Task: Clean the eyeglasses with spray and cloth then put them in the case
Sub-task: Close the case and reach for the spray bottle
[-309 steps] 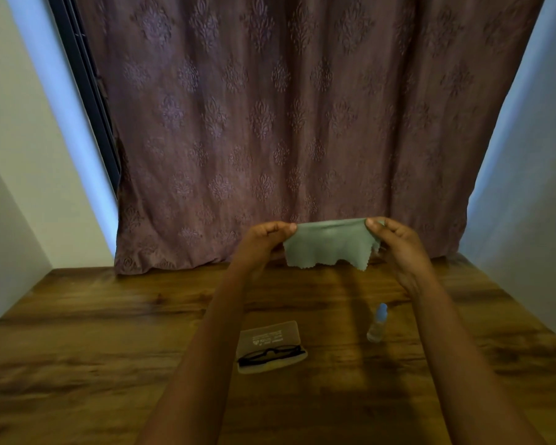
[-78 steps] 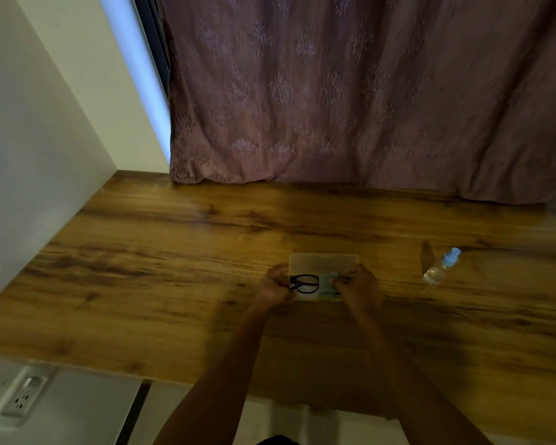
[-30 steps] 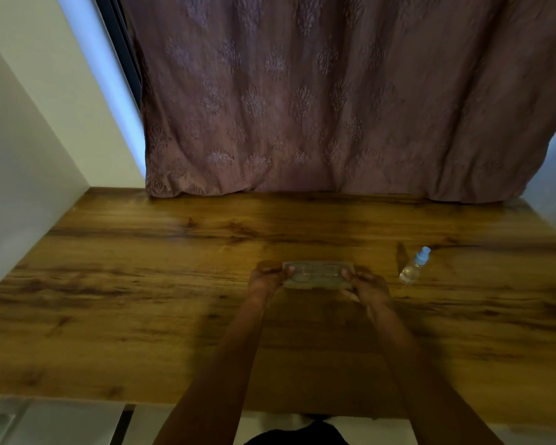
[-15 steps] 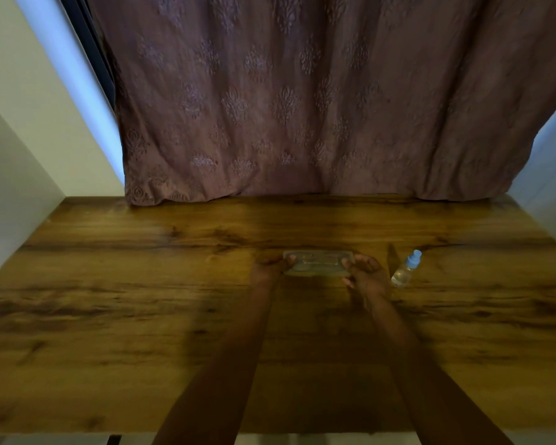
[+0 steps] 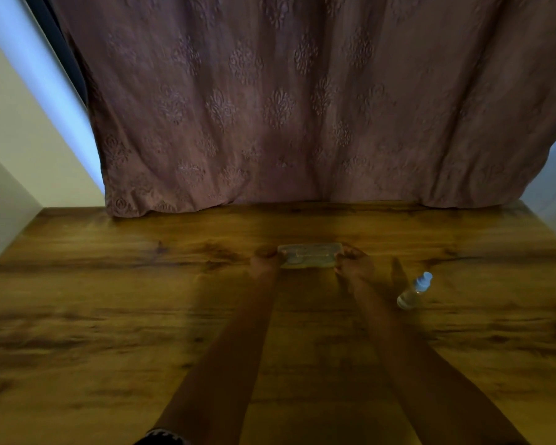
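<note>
Closing out the last step, by the look of it: the case (image 5: 309,259) lies flat on the wooden table (image 5: 109,316) with its lid down, left hand (image 5: 264,264) at its left end and right hand (image 5: 355,268) at its right end, fingers curled in against the ends. Both touch the case; whether they grip it or just press it I cannot tell, the frame is soft there. Eyeglasses and cloth are not visible, so my guess is both sit inside the shut case, but that is unconfirmed. The spray bottle (image 5: 414,290) stands just right of the right hand, clear of it, cap on. Next move likely needs only a firm press to be sure the lid has latched, then both hands off without dragging the case or knocking the bottle. Count: one case, one spray bottle, two hands, zero glasses or cloths in sight. A curtain (image 5: 286,101) hangs behind the table.
</note>
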